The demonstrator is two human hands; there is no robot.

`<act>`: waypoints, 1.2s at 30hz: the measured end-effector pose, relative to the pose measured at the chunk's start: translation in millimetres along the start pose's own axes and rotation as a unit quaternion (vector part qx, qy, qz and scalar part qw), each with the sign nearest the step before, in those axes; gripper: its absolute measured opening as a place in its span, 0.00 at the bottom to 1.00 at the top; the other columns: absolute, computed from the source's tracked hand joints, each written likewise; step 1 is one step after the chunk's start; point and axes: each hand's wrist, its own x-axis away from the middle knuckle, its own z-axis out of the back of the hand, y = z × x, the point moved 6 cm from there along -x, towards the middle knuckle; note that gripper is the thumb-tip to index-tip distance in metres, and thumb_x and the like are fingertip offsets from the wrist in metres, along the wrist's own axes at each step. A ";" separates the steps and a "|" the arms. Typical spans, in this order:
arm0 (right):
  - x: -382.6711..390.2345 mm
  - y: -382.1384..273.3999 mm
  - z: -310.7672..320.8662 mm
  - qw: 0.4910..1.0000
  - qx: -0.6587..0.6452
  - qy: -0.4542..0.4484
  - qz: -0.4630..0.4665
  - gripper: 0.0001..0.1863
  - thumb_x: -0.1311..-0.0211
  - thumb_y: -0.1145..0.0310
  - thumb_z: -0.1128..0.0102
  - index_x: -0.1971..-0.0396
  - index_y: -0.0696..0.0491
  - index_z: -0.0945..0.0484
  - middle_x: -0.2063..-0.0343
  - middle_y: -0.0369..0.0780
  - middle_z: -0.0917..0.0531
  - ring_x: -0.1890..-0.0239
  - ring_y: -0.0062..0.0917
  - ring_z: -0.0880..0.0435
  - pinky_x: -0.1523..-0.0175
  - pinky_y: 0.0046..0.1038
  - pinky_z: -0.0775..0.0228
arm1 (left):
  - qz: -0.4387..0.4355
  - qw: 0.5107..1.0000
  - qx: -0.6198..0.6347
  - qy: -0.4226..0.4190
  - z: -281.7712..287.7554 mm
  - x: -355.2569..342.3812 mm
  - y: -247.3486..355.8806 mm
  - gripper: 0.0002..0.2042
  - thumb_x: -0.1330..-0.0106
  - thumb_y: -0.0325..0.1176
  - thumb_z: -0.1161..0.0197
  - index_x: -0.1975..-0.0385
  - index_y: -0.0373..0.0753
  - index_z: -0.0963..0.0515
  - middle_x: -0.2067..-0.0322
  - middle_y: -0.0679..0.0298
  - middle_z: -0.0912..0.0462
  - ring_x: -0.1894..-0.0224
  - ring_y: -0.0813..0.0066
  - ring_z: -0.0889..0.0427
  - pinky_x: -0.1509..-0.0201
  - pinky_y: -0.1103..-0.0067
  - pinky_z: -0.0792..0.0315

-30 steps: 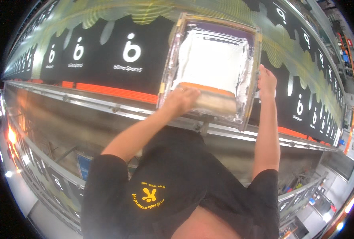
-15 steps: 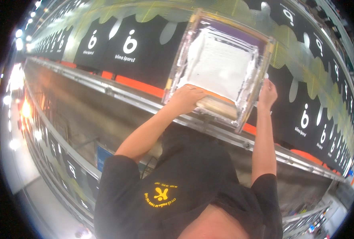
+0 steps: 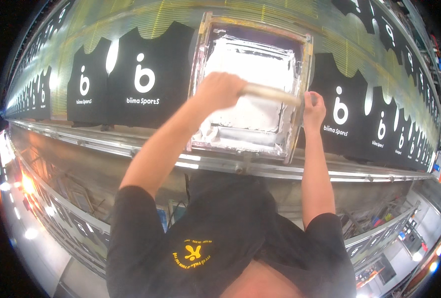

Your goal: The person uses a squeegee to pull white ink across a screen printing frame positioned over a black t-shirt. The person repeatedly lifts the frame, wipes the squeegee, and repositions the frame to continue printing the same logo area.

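Observation:
My left hand (image 3: pixel 220 91) is wrapped around the left end of a wooden-handled squeegee (image 3: pixel 272 93), which lies crosswise over the middle of a printing screen. White ink (image 3: pixel 250 64) covers most of the mesh, with a thick smear of it along the near end. The screen's rectangular frame (image 3: pixel 306 57) sits on a long printing table. My right hand (image 3: pixel 314 110) is closed on the frame's right side with bent fingers; the fingertips are partly hidden. The squeegee's blade cannot be seen from above.
Black shirt panels (image 3: pixel 151 64) with white prints lie in a row left of the screen, and more panels (image 3: pixel 340 84) lie to its right. A metal rail (image 3: pixel 175 161) runs along the table's near edge. Behind me stands another table with printed panels (image 3: pixel 83 228).
My left hand has moved the squeegee from the screen's near end toward the middle. My right hand remains at the frame's right side. The whole view has turned a little.

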 end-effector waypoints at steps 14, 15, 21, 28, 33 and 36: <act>-66.7 -141.4 -12.1 0.960 0.061 0.003 0.272 0.36 0.43 0.44 0.20 0.45 0.57 0.16 0.49 0.45 0.15 0.45 0.38 0.17 0.41 0.37 0.26 | 0.031 0.998 -0.050 -0.033 54.6 -156.6 -79.7 0.24 0.33 0.62 0.34 0.66 0.44 0.10 0.75 0.64 0.12 0.66 0.63 0.11 0.57 0.64 0.19; -77.1 -162.2 -23.4 0.939 0.080 -0.031 0.334 0.36 0.44 0.41 0.21 0.48 0.57 0.14 0.51 0.47 0.13 0.45 0.40 0.15 0.40 0.37 0.25 | 0.047 0.996 -0.058 -0.057 57.2 -155.5 -77.7 0.27 0.34 0.66 0.34 0.69 0.44 0.09 0.77 0.64 0.12 0.68 0.64 0.11 0.59 0.65 0.19; -84.0 -169.2 -97.2 0.877 0.312 -0.157 0.329 0.25 0.46 0.38 0.24 0.66 0.47 0.11 0.70 0.36 0.11 0.63 0.36 0.11 0.59 0.41 0.21 | 0.056 0.990 -0.127 0.009 51.4 -143.4 -71.0 0.28 0.37 0.67 0.32 0.68 0.43 0.09 0.76 0.63 0.12 0.68 0.64 0.11 0.59 0.64 0.18; 10.8 -119.8 -67.3 0.869 0.247 -0.111 0.413 0.22 0.52 0.43 0.19 0.76 0.47 0.15 0.77 0.38 0.14 0.70 0.37 0.12 0.66 0.37 0.21 | 0.054 0.995 -0.085 -0.019 -4.3 -55.3 -35.7 0.25 0.39 0.65 0.30 0.64 0.47 0.09 0.69 0.60 0.09 0.63 0.58 0.09 0.56 0.63 0.17; 115.5 -75.3 -32.1 0.868 0.213 -0.124 0.432 0.16 0.56 0.57 0.18 0.75 0.47 0.18 0.77 0.34 0.18 0.72 0.33 0.14 0.66 0.35 0.24 | 0.066 0.997 -0.014 -0.033 -65.9 43.5 -0.8 0.18 0.40 0.54 0.27 0.63 0.45 0.11 0.65 0.58 0.11 0.58 0.54 0.11 0.54 0.60 0.18; 154.8 -62.5 -16.4 0.869 0.205 -0.115 0.436 0.15 0.58 0.62 0.20 0.74 0.47 0.19 0.75 0.34 0.18 0.71 0.32 0.15 0.64 0.35 0.25 | 0.065 0.998 -0.008 -0.016 -84.8 79.5 13.0 0.17 0.42 0.48 0.28 0.61 0.42 0.12 0.63 0.57 0.12 0.56 0.53 0.12 0.52 0.61 0.19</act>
